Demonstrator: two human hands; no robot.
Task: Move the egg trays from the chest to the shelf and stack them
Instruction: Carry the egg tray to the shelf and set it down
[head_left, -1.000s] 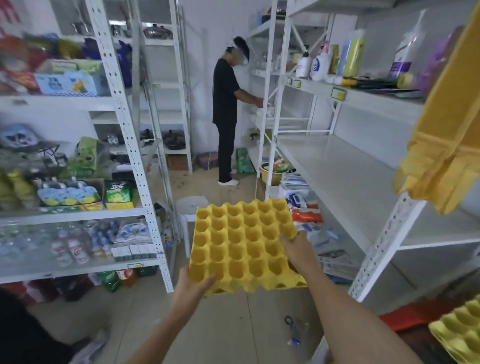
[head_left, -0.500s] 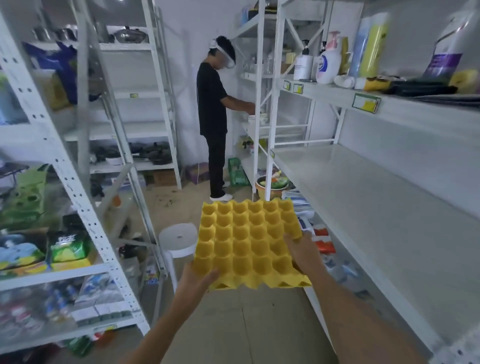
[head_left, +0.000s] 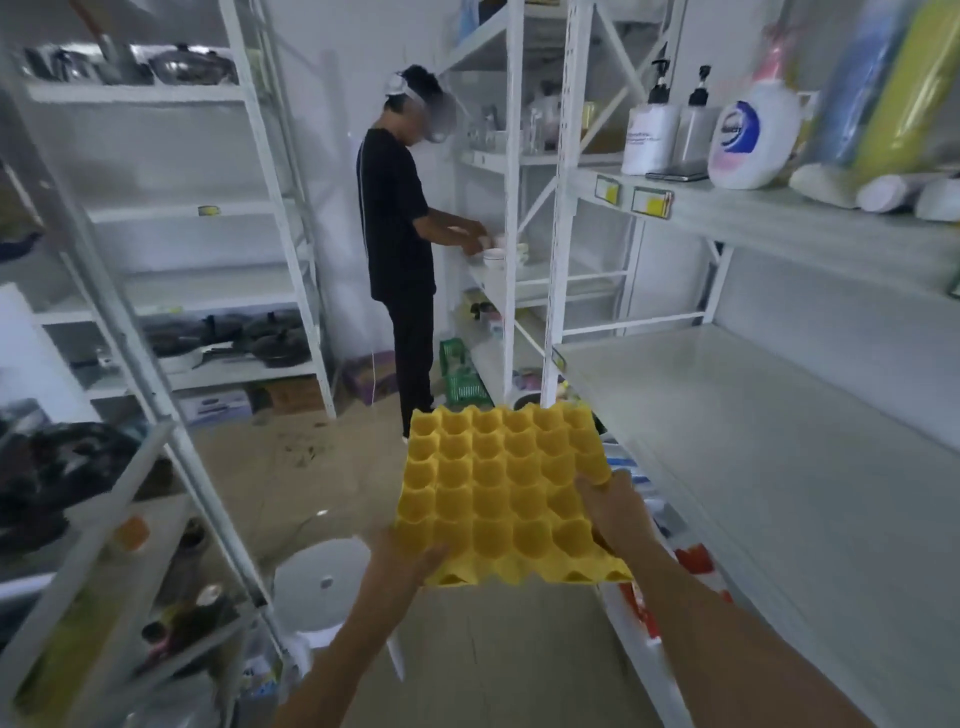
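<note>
I hold one yellow egg tray (head_left: 501, 486) flat in front of me, above the aisle floor. My left hand (head_left: 410, 558) grips its near left corner, thumb on top. At the tray's right edge, my right hand (head_left: 615, 512) grips it with the fingers over the rim. The wide white shelf (head_left: 769, 452) lies just to the right of the tray, its board bare. The chest is out of view.
A person in black (head_left: 400, 244) stands at the far end of the aisle, handling bowls on a shelf. A white stool (head_left: 324, 584) stands on the floor below my left arm. Bottles (head_left: 748, 140) fill the upper right shelf. Stocked racks (head_left: 156, 332) line the left side.
The view has swung left and along the aisle; the egg trays at the right edge have left the frame. The tray stays in both hands and now sits beside the bare shelf.
</note>
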